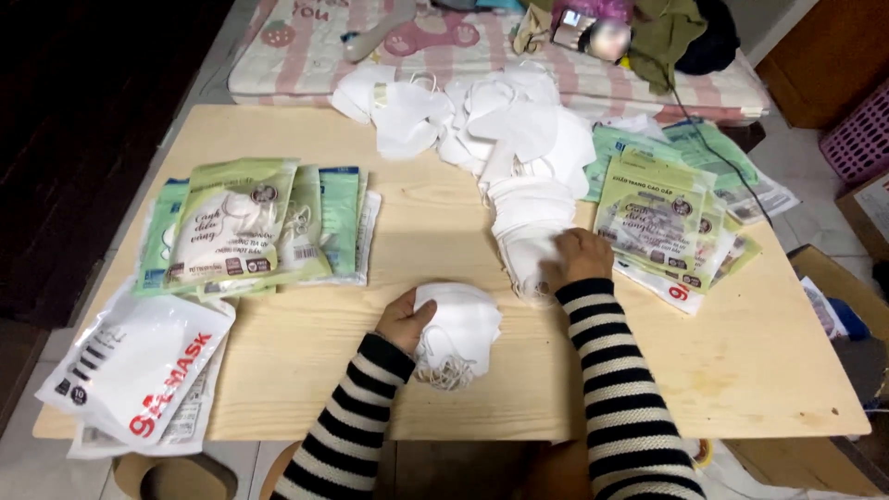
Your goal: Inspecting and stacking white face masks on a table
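- Lower left of the frame: white mask bags (139,366) with red and black print lie flat, overhanging the corner of the light wooden counter (306,333).
- Left of centre: a fanned heap of green mask packets (245,231), each with a clear window showing a mask, kept apart from the loose ones.
- Lower centre: the left hand (405,319), in a black-and-white striped sleeve, has its fingers closed around a small stack of white face masks (458,329), steadying it on the counter; the ear loops hang out below the stack.
- Just right of centre: the right hand (582,256) rests on the near end of a row of overlapping white masks (528,227), fingers curled onto the topmost one; whether they pinch it or only press cannot be told.
- Upper centre: a loose pile of white masks (482,116) is spread at the counter's far edge, feeding down into that row.
- Right: a second heap of green packets (662,218), within reach of the right hand.
- Top of the frame: a pink striped mattress (306,56) with clothes and a dark cable behind the counter.
- Far right: tiled floor, a pink basket (857,134) and cardboard boxes; the left edge is dark.
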